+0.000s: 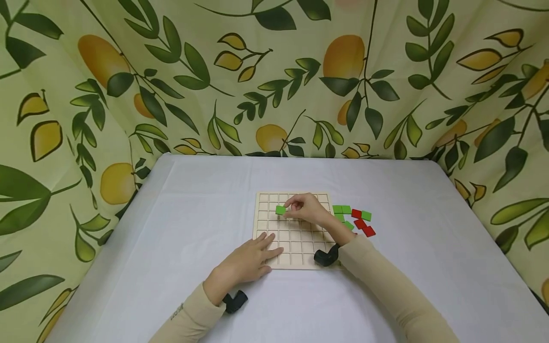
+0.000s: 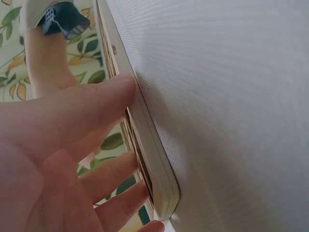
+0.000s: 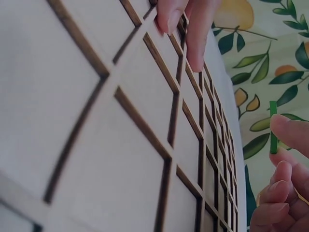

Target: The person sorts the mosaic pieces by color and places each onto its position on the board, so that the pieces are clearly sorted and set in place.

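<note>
A light wooden grid board (image 1: 296, 247) with square cells lies on the table. My right hand (image 1: 307, 208) pinches a small green square tile (image 1: 280, 210) between thumb and fingers over the board's upper left part. In the right wrist view the green tile (image 3: 273, 126) appears edge-on, apart from the board. My left hand (image 1: 250, 259) rests at the board's lower left corner with its fingers spread over the cells. The left wrist view has the left thumb (image 2: 108, 94) against the board's edge (image 2: 154, 154).
Right of the board lie several loose green tiles (image 1: 341, 209) and red tiles (image 1: 369, 231), partly hidden by the right forearm. A white cloth (image 1: 206, 205) covers the table. Leaf-and-fruit patterned curtains (image 1: 274, 95) hang behind and at both sides.
</note>
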